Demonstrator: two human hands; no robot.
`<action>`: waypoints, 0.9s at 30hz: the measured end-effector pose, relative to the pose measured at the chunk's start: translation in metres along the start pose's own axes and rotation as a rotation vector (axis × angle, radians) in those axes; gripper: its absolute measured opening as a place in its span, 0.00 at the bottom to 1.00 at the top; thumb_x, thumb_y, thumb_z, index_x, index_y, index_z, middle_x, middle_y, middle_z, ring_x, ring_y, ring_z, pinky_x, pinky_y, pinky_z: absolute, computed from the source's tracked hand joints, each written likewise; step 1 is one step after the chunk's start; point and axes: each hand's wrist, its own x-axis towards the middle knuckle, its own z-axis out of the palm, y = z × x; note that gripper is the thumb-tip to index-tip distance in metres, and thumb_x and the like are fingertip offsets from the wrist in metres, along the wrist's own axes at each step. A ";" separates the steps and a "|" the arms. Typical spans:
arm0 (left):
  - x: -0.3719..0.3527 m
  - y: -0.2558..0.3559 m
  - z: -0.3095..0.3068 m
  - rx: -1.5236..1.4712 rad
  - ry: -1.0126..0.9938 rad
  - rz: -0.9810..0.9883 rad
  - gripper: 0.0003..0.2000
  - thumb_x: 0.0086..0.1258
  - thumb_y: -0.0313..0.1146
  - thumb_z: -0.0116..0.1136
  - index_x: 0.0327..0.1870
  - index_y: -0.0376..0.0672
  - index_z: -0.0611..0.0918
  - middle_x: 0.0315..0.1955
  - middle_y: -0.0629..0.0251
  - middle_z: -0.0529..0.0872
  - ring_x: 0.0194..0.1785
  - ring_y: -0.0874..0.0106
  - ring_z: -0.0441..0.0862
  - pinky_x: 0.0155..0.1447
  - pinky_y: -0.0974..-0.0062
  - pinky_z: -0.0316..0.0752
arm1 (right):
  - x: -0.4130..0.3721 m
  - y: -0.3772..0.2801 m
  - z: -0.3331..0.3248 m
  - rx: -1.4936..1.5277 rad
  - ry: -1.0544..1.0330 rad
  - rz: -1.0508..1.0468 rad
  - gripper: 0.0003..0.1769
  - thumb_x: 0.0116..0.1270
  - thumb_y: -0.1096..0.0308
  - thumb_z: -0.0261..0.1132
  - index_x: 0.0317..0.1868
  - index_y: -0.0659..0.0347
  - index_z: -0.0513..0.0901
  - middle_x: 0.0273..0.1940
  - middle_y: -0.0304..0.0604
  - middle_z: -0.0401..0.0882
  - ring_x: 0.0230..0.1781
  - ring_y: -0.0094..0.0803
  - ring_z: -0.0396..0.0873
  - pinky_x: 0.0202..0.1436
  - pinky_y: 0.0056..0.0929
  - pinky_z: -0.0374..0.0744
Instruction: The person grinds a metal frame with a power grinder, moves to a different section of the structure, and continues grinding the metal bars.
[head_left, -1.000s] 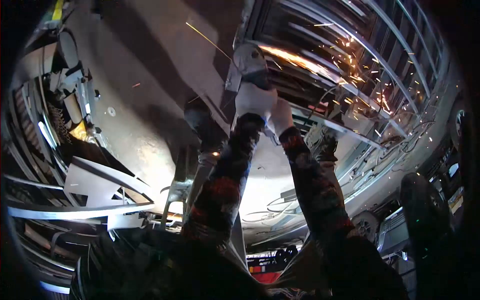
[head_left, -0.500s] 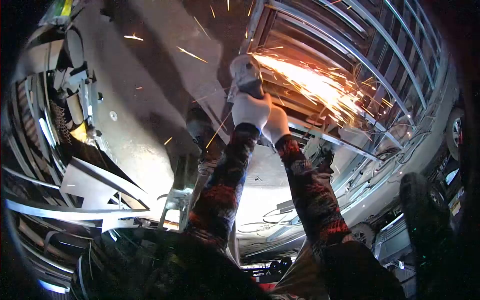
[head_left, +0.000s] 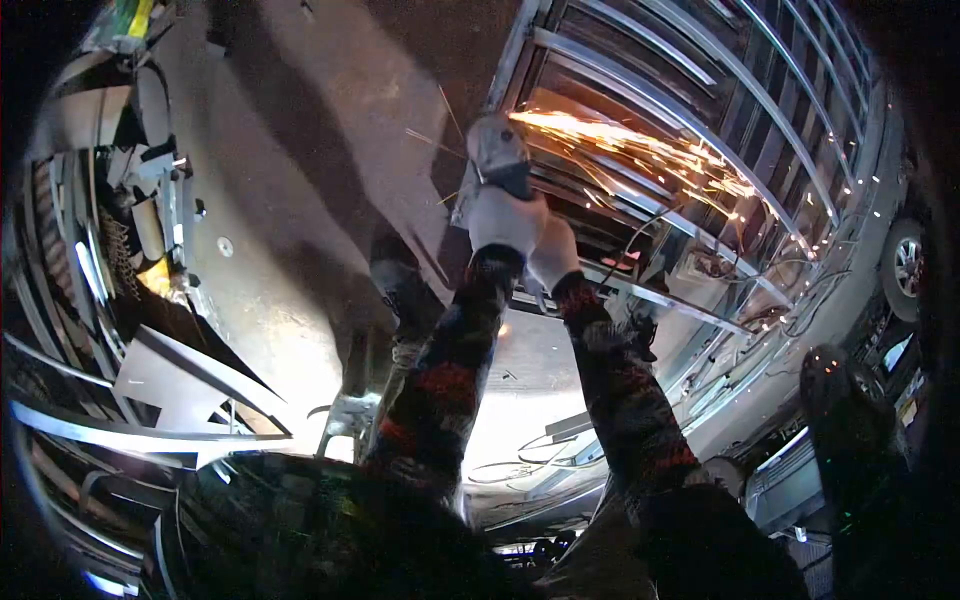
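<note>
An angle grinder [head_left: 497, 148] is held out in front of me against the edge of a metal frame [head_left: 620, 58], and orange sparks stream to the right from its head. My left hand [head_left: 505, 218], in a white glove, is closed around the grinder's body just behind the head. Just to the right and lower, my right hand [head_left: 553, 252], also in a white glove, is closed on the rear of the grinder, its fingers partly hidden behind the left hand. The disc itself cannot be made out.
Metal bars and scrap [head_left: 85, 260] lie along the left, with a cut sheet-metal piece [head_left: 165, 385] nearer me. Cables [head_left: 530, 460] trail over the bright floor [head_left: 280, 330]. My boot [head_left: 410, 300] stands left of the frame. A vehicle wheel [head_left: 905, 268] shows at far right.
The spark stream has become thinner and dimmer, and fewer sparks fly to the upper left. The grinder and both hands sit slightly lower in view, still gripping.
</note>
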 end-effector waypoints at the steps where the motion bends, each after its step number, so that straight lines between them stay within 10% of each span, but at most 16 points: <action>1: 0.003 0.000 0.002 0.026 -0.003 -0.014 0.22 0.55 0.50 0.66 0.29 0.34 0.86 0.30 0.41 0.87 0.43 0.50 0.87 0.48 0.57 0.82 | 0.004 0.000 0.002 0.001 -0.001 -0.001 0.29 0.67 0.64 0.61 0.61 0.77 0.67 0.34 0.56 0.84 0.38 0.45 0.85 0.42 0.39 0.82; 2: 0.004 -0.004 0.005 0.054 -0.007 -0.027 0.24 0.54 0.53 0.67 0.28 0.33 0.85 0.30 0.39 0.86 0.42 0.50 0.88 0.47 0.59 0.83 | 0.007 -0.002 0.009 0.302 -0.005 0.094 0.28 0.67 0.66 0.61 0.61 0.77 0.67 0.33 0.56 0.84 0.39 0.45 0.85 0.43 0.39 0.82; 11: 0.078 0.041 -0.006 -0.033 -0.032 0.124 0.17 0.55 0.43 0.64 0.31 0.34 0.86 0.38 0.40 0.87 0.48 0.49 0.86 0.53 0.59 0.82 | 0.091 0.018 -0.008 -0.478 -0.119 -0.075 0.11 0.67 0.72 0.58 0.48 0.65 0.78 0.36 0.49 0.84 0.38 0.42 0.85 0.43 0.39 0.82; 17: -0.026 -0.043 0.033 -0.040 0.047 -0.048 0.20 0.58 0.49 0.64 0.31 0.35 0.85 0.27 0.46 0.87 0.35 0.50 0.88 0.40 0.59 0.83 | -0.038 0.018 0.022 0.058 -0.170 0.122 0.36 0.59 0.71 0.66 0.69 0.65 0.68 0.46 0.51 0.85 0.47 0.46 0.84 0.50 0.38 0.80; 27: 0.006 -0.032 0.018 -0.124 0.112 -0.042 0.21 0.58 0.49 0.65 0.27 0.34 0.85 0.28 0.42 0.87 0.38 0.49 0.87 0.43 0.58 0.83 | 0.015 0.007 0.020 -0.019 -0.080 -0.026 0.31 0.61 0.64 0.64 0.62 0.70 0.69 0.37 0.57 0.84 0.40 0.53 0.84 0.43 0.42 0.82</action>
